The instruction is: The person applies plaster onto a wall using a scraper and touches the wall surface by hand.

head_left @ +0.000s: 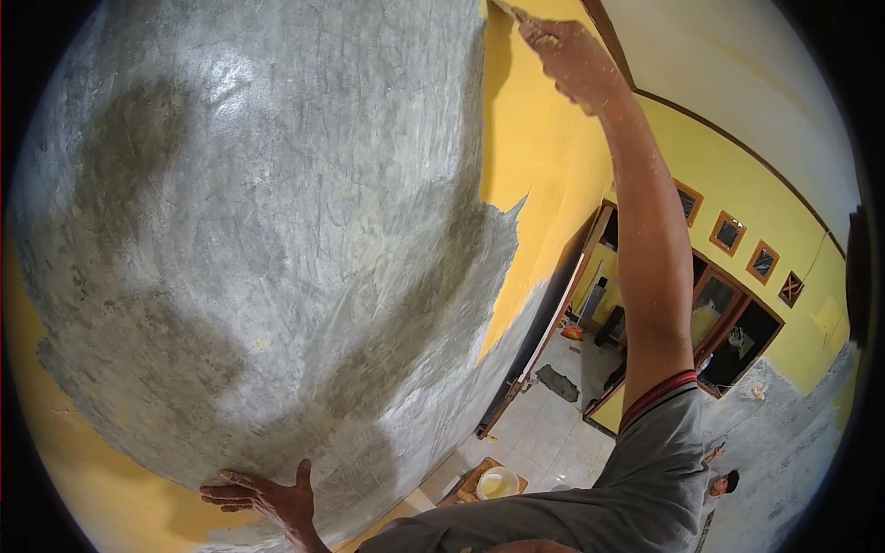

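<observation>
A large wall fills the left and middle, its bare grey surface (304,184) bordered by yellow paint (544,120) with a ragged edge. High up at the wall's right side, my right hand (567,55) is closed around a scraper (501,7). Only a small part of that tool shows; the rest lies in my fist or beyond the top of the picture. Pale specks dot my right hand and forearm. Down at the lower left, my left hand (272,498) rests against the wall, fingers spread and holding nothing, near the border of grey and yellow.
Below me, a white bucket (498,482) stands on a wooden stool or board (470,487) over the tiled floor (553,433). An open doorway (599,276) lies to the right, then windows (737,323) in a yellow wall. Another person (722,484) is at the lower right.
</observation>
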